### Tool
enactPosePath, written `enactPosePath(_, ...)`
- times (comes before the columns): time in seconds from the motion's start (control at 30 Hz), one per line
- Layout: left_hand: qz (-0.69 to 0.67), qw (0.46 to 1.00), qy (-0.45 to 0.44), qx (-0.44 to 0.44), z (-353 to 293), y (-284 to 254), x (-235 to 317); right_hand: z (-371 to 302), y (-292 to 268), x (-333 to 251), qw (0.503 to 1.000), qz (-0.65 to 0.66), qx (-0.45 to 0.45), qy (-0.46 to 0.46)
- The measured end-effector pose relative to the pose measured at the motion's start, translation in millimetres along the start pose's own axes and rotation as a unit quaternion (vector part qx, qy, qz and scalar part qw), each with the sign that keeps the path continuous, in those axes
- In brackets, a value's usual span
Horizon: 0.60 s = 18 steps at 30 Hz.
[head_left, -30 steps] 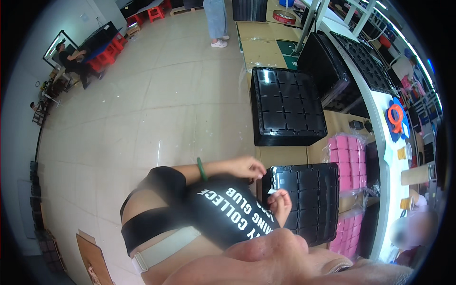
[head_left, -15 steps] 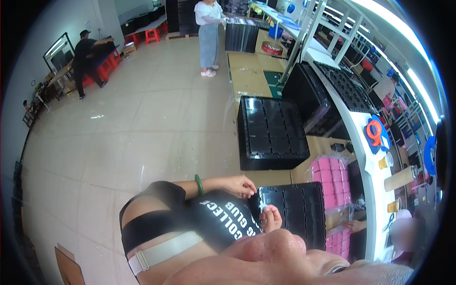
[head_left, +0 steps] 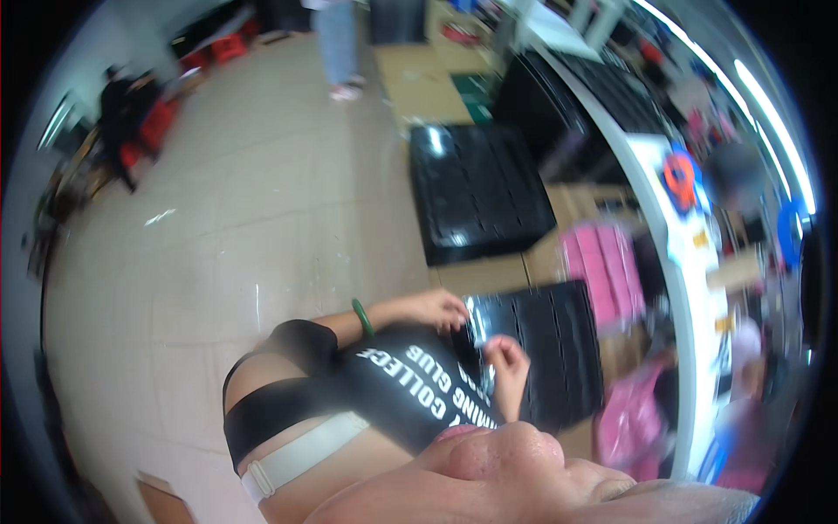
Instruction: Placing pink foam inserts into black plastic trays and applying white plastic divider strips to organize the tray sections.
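Observation:
A black plastic tray (head_left: 559, 349) with a grooved top lies right in front of my body. My left hand (head_left: 436, 308), below a green bangle (head_left: 361, 317), is at the tray's near left corner with its fingertips drawn together. Close by, my right hand (head_left: 508, 356) is held over the near edge, thumb and fingers curled into a pinch. Bright glints show on the tray between the two hands. Blur hides whatever is between the fingers of either hand.
Beyond stands a taller stack of black trays (head_left: 480, 192) on cardboard (head_left: 419, 87). Pink wrapped packs (head_left: 602, 266) lie right of my tray, beside a white bench (head_left: 668, 227) carrying an orange ring-shaped thing (head_left: 678, 181). A person (head_left: 336, 48) stands at the far end; red stools (head_left: 157, 127) are far left.
The view has shifted, so the trays and floor sit higher in the picture. My right hand has moved up along the tray's near edge. A pink wrapped pack at right looks shifted.

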<state>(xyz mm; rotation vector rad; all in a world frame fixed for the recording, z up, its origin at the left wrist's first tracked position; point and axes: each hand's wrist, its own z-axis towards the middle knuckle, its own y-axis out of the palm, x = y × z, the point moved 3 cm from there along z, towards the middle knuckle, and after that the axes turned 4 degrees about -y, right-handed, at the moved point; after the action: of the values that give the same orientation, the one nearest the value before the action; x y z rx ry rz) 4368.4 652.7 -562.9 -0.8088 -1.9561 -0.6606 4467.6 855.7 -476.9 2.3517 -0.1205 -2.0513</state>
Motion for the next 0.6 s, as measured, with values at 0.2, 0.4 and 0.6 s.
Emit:
enactPosePath(0.2, -0.012, 1.0, -0.003, 0.019, 13, -16, 11, 69, -91, -5, 0.98, -0.143, 0.126, -0.064)
enactPosePath(0.4, -0.026, 0.999, -0.013, 0.026, 20, -11, 9, 126, -152, -1, 0.935, -0.291, 0.203, -0.008)
enactPosePath(0.6, -0.064, 0.997, -0.033, 0.035, 6, -3, 17, 181, -177, 38, 0.899, -0.381, 0.21, 0.047)
